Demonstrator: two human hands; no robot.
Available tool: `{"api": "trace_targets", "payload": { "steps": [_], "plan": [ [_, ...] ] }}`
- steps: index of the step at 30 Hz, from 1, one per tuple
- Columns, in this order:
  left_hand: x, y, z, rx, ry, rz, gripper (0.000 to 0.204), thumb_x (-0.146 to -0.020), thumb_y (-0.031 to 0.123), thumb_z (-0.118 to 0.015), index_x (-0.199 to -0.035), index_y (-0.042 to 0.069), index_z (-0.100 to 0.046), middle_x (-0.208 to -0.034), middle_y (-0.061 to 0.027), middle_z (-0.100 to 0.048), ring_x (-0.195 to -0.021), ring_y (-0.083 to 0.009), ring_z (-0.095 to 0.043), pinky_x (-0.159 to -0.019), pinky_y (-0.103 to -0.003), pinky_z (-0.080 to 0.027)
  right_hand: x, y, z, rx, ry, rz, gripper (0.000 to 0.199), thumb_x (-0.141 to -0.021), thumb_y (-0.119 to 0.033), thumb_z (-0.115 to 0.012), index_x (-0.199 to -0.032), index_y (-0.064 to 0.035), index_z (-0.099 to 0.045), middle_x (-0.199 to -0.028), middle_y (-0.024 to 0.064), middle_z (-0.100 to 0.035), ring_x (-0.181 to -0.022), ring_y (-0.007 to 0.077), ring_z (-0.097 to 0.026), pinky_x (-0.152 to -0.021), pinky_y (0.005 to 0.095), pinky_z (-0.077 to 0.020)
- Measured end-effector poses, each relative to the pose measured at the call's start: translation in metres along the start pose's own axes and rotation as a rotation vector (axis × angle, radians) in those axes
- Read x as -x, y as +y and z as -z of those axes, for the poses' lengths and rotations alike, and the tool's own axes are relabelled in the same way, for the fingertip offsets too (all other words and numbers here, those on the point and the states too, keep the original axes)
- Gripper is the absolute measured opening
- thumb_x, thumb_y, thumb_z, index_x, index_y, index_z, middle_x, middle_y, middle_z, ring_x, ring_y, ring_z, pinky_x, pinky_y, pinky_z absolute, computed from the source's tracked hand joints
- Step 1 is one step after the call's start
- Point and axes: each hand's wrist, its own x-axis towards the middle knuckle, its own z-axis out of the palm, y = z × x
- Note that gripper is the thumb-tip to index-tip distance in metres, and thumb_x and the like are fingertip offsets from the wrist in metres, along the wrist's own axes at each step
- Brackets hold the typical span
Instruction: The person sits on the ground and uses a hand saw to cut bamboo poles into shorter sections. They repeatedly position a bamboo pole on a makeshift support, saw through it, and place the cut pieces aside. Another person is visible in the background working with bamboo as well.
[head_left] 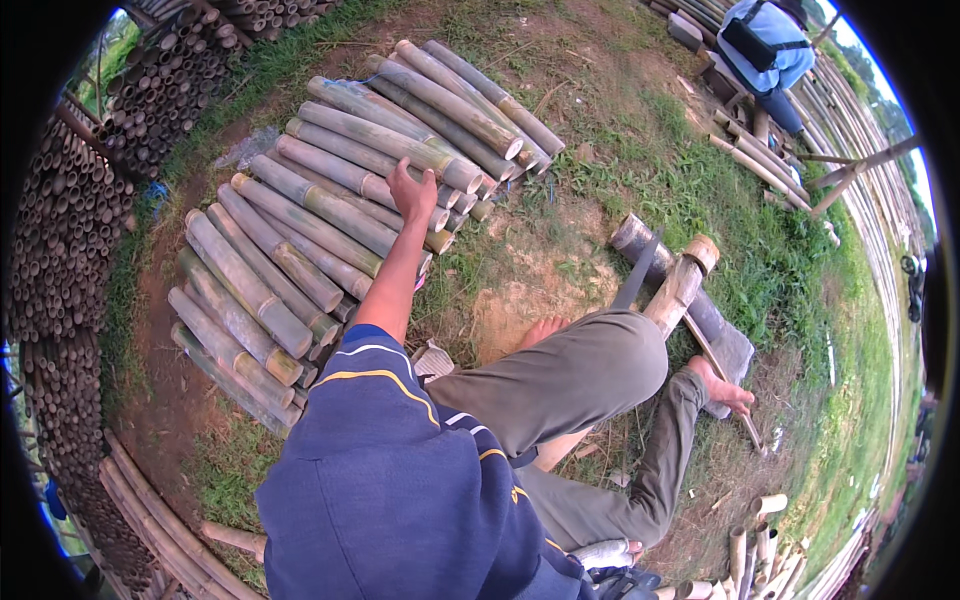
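Observation:
My left hand (412, 192) reaches out over the cut bamboo lengths (330, 200), its thumb and forefinger apart. It is beside the end of one bamboo piece (345, 175), and whether it touches the piece is unclear. A small patch of skin by my hip, near the lower edge, may be my right hand (634, 548); its fingers cannot be made out. Beyond my bent knee a saw-like metal blade (636, 272) slants upward. It is close to a short pale log (676, 290) that lies across a darker log (708, 318).
My bare feet (545, 330) rest near the logs. Bamboo poles are stacked high at the left (70, 240). Short bamboo offcuts (750, 560) lie at the lower right. At the far right a person in a light blue shirt (775, 45) is beside some poles (765, 165).

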Motion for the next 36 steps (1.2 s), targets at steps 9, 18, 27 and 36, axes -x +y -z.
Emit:
{"api": "trace_targets", "payload": {
  "steps": [9, 18, 27, 36],
  "plan": [
    [0.052, -0.017, 0.046, -0.203, -0.292, -0.341, 0.097, -0.087, 0.045, -0.091, -0.163, 0.005, -0.046, -0.164, -0.0297, -0.042, -0.152, -0.0496, -0.043, -0.126, -0.057, -0.038, 0.021, -0.029, 0.006, -0.075, -0.078, -0.057, 0.057, -0.120, -0.031, -0.052, -0.150, 0.0164, -0.052, -0.152, 0.0374, -0.058, -0.137, 0.0415, -0.060, -0.123, 0.0465, -0.0453],
    [0.027, 0.015, -0.008, -0.179, -0.249, -0.260, 0.092, -0.086, 0.046, -0.093, -0.160, 0.015, -0.049, -0.162, -0.0281, -0.035, -0.147, -0.0505, -0.046, -0.115, -0.058, -0.048, 0.023, -0.022, 0.001, -0.076, -0.083, -0.090, 0.059, -0.119, -0.031, -0.052, -0.156, 0.0153, -0.046, -0.154, 0.0339, -0.056, -0.139, 0.0400, -0.057, -0.123, 0.0467, -0.0420],
    [0.031, 0.015, -0.028, -0.274, -0.253, -0.254, 0.088, -0.094, 0.038, -0.085, -0.167, 0.011, -0.043, -0.170, -0.0302, -0.031, -0.157, -0.0491, -0.038, -0.124, -0.057, -0.042, 0.028, -0.027, 0.005, -0.190, -0.022, -0.048, 0.055, -0.116, -0.028, -0.059, -0.155, 0.0092, -0.049, -0.150, 0.0258, -0.057, -0.139, 0.0348, -0.055, -0.123, 0.0447, -0.0401],
    [0.145, -0.004, -0.025, -0.023, -0.700, -0.446, 0.061, -0.093, 0.021, -0.082, -0.148, 0.002, -0.064, -0.152, -0.0239, -0.058, -0.142, -0.0411, -0.056, -0.118, -0.051, -0.049, 0.040, -0.107, 0.043, -0.235, 0.023, 0.073, 0.058, -0.112, -0.027, -0.070, -0.159, 0.0020, -0.051, -0.154, 0.0217, -0.056, -0.145, 0.0312, -0.052, -0.126, 0.0417, -0.0362]
  ]
}}
